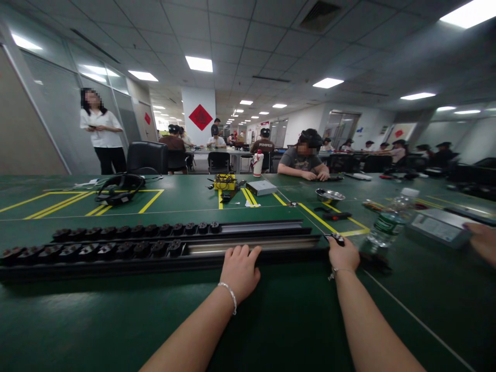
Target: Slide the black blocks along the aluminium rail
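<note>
Two long black track rails [267,253] lie side by side across the green table. Round black socket modules [123,250] fill their left parts, while the right parts show bare metallic channels. My left hand [241,271] grips the near rail from above, its fingers bent over the channel right of the last module. At the right end of that rail, my right hand [344,254] pinches a small black socket module [336,239]. Its fingers partly cover the piece, and I cannot tell whether it touches the rail.
To the right stand a water bottle [391,219] and a grey metal box [437,227], with another person's hand [482,240] beside it. Beyond the rails are a headset [120,188], a yellow box [225,182], a silver box [261,187] and a metal bowl [329,196]. A person [304,157] sits opposite.
</note>
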### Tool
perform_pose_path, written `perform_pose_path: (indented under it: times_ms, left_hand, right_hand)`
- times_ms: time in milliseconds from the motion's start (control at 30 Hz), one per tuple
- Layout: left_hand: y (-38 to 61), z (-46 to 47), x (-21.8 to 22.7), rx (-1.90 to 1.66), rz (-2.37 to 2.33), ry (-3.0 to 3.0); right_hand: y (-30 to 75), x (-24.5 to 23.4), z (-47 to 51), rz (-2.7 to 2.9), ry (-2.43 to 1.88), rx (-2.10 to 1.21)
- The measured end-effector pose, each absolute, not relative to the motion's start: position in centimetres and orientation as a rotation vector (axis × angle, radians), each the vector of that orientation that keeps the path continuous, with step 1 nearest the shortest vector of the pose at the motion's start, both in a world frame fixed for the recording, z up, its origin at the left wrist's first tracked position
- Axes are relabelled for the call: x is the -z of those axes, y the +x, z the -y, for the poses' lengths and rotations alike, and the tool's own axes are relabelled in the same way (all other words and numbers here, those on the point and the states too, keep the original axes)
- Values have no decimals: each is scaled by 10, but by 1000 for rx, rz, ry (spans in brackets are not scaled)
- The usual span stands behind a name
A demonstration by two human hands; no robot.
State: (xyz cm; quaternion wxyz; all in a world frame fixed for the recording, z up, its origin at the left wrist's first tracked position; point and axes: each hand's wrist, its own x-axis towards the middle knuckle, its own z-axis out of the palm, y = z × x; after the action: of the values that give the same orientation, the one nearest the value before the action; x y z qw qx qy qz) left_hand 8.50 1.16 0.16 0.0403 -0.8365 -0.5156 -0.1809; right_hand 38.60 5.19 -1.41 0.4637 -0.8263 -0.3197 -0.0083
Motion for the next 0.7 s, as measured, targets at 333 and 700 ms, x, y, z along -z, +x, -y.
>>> perform_pose_path:
  times_ms: [333, 700]
  left_hand:
    - [85, -10, -6, 519, 1607, -2578]
    - [85, -8, -9, 516, 1616, -2588]
  right_hand:
    - [390, 17, -52, 699, -2018, -4]
    - [406, 32, -54, 766, -2047, 20]
